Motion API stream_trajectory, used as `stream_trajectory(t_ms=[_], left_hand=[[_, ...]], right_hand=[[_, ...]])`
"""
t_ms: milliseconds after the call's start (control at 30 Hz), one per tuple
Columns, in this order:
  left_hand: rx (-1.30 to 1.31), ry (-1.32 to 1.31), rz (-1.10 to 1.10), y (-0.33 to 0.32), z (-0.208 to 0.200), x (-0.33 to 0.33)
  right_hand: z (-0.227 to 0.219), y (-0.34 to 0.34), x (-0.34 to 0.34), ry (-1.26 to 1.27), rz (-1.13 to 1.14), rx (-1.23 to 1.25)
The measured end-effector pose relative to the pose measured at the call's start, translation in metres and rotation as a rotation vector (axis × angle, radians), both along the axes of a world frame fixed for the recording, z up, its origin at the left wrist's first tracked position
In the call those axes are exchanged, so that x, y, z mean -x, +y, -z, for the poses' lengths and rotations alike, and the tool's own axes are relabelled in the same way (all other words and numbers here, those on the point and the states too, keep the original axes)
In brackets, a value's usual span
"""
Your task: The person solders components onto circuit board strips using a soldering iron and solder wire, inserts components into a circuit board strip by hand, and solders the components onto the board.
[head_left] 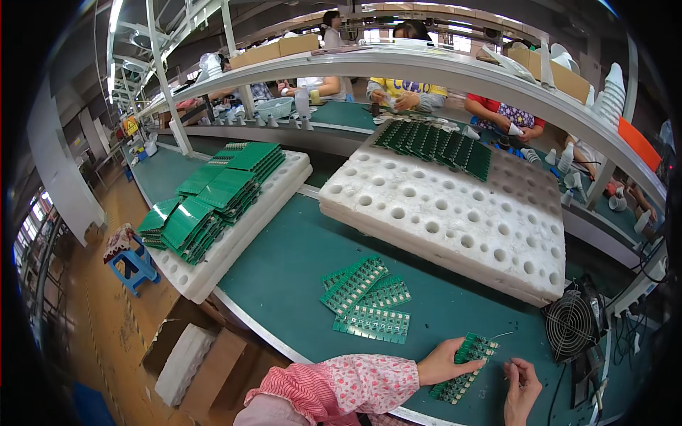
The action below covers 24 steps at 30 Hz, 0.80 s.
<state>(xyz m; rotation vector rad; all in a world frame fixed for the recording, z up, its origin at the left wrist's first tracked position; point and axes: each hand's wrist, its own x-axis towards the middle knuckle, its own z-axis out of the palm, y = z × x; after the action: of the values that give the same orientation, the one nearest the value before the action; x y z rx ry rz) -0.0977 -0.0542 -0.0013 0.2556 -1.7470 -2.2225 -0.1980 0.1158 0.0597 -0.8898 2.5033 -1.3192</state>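
Note:
My left hand [449, 363] is closed on the edge of a green circuit board panel [465, 380] with small parts in rows along it. The panel is held low over the green bench. A thin wire sticks out from its far end. Just right of it, my right hand [522, 390] has its fingers curled together, apart from the panel. Whatever they pinch, if anything, is too small to make out. Several similar panels [371, 323] lie loosely overlapped on the bench, to the left and beyond my left hand.
A white foam block [440, 220] full of holes carries dark green panels [433, 145] at its back. Stacked green boards [213, 195] sit on another foam slab [284, 181] at left. A black fan [570, 330] stands at right. Co-workers sit beyond the shelf [398, 65].

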Motion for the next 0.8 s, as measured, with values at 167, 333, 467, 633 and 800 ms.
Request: stream_trajectory(t_ms=[167,333,467,633,800], left_hand=[[0.031,-0.007,-0.019,0.001,-0.004,-0.003],[0.056,0.0,-0.02,0.002,0.002,0.001],[0.322,-0.222,-0.074,-0.007,-0.003,-0.003],[0.162,-0.018,-0.069,-0.012,-0.009,0.002],[0.113,-0.073,-0.071,-0.003,-0.009,0.01]], right_hand=[[-0.003,0.001,-0.004,-0.083,-0.023,0.083],[0.022,0.01,0.004,-0.113,-0.01,0.126],[0.023,-0.008,0.0,-0.404,-0.049,0.336],[0.029,-0.037,-0.004,-0.669,-0.107,0.512],[0.042,-0.034,-0.002,-0.757,-0.093,0.524]])
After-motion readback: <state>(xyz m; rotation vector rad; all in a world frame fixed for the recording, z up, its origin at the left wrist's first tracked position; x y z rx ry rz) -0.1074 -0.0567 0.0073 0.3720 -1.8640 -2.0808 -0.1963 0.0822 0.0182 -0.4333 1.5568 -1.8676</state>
